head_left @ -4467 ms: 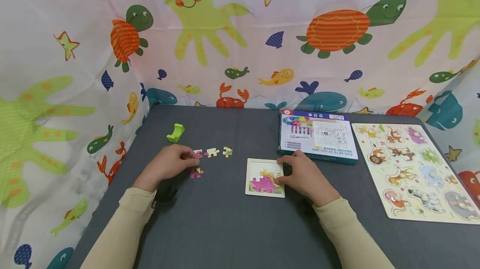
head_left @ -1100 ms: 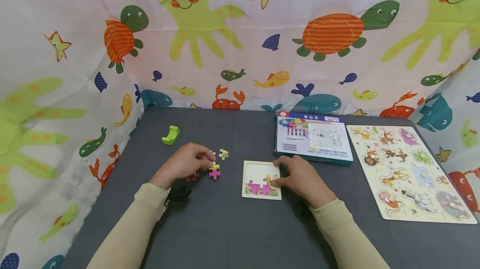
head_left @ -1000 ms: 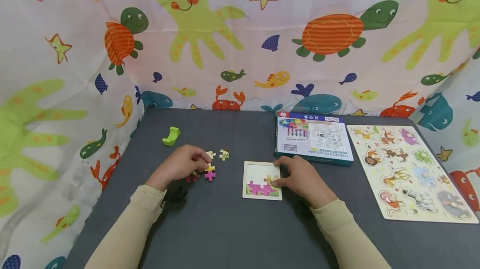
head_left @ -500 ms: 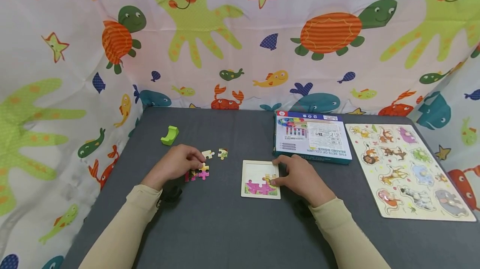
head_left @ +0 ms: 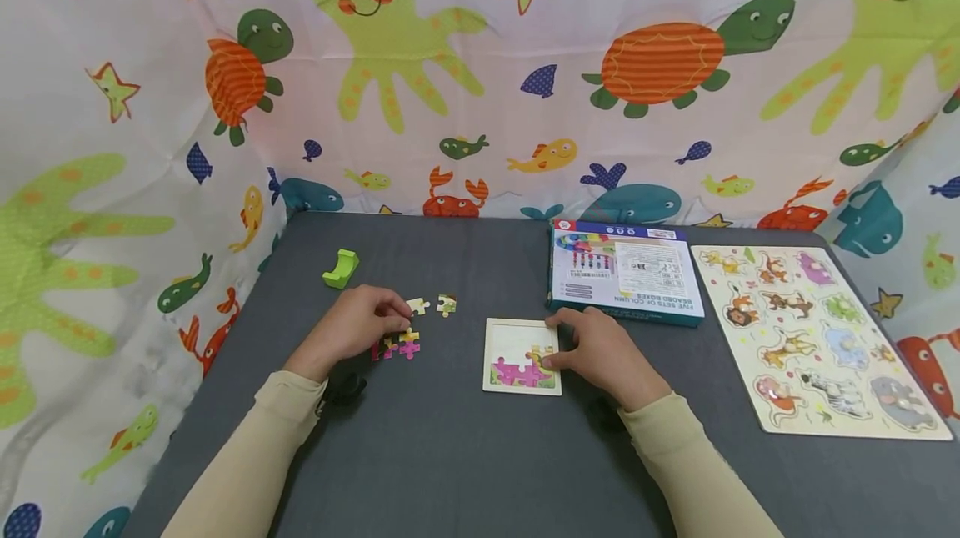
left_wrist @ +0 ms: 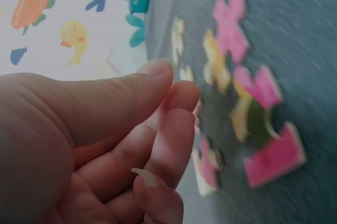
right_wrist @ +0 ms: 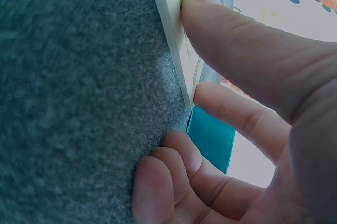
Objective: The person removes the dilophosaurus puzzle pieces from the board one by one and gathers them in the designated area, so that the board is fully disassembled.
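My left hand point(head_left: 358, 327) hovers beside several loose jigsaw pieces, its thumb and forefinger tips close together with nothing visible between them. Below the fingertips lies a yellow-and-pink piece point(head_left: 409, 349), close to a pink-and-dark piece point(head_left: 388, 347). In the left wrist view, a pink piece point(left_wrist: 268, 155) lies flat on the cloth. A cream-yellow piece point(head_left: 417, 305) and a green-yellow piece point(head_left: 447, 304) sit farther back. With thumb on its face and forefinger at its corner, my right hand point(head_left: 606, 354) grips the square puzzle tray point(head_left: 501, 332), partly filled with pink and yellow pieces along its lower and right part.
A green curved block point(head_left: 341, 269) stands at the back left of the grey table point(head_left: 450, 455). Behind the right hand lies a flat boxed set point(head_left: 626, 275). Farther right is an animal peg board point(head_left: 813, 338). A sea-animal printed cloth point(head_left: 480, 46) hangs around the back and sides.
The left hand has drawn back to the left, and the yellow-and-pink piece has shifted left toward the pink-and-dark one. The right hand keeps its grip on the tray.
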